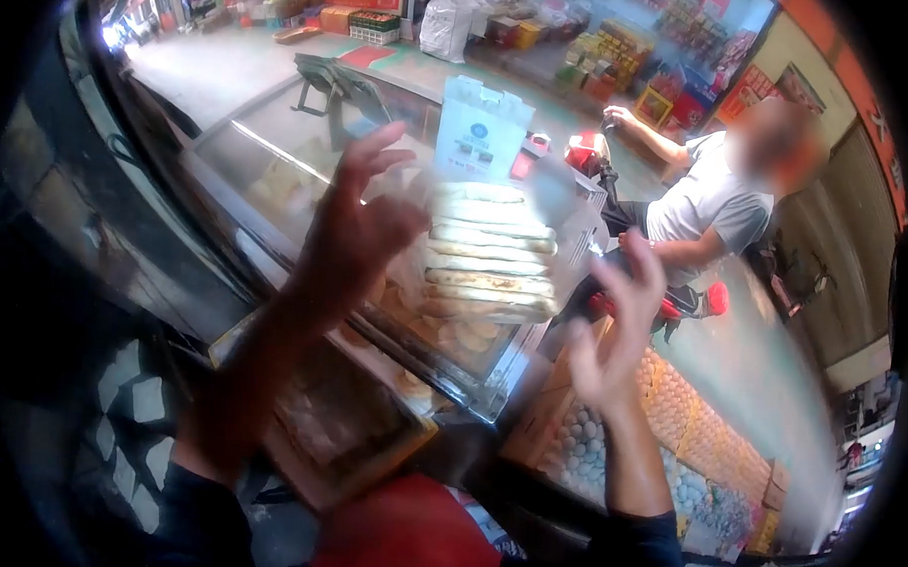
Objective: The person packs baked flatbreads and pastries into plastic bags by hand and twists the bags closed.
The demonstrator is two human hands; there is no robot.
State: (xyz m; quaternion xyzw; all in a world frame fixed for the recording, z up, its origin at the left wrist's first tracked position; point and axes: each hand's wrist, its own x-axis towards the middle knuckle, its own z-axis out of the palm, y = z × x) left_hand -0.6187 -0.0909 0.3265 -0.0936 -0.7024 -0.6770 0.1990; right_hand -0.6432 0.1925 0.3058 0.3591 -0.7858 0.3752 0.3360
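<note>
Both of my hands are raised above the glass counter, on either side of a stack of long flat breads [490,255] in a clear bag. My left hand [361,215] is at the stack's left, blurred, with its fingers apart and curved. To the right of the breads is my right hand [622,329], its fingers spread and nothing in them. A light blue printed sign or box [479,129] stands just behind the stack. The glass counter [248,176] has pale food inside it.
A person [717,193] in a light shirt sits on a red scooter [584,153] at the right. Trays of eggs [670,401] lie at the lower right. A shallow wooden tray [339,429] is below the counter. Shop goods [607,59] stand behind.
</note>
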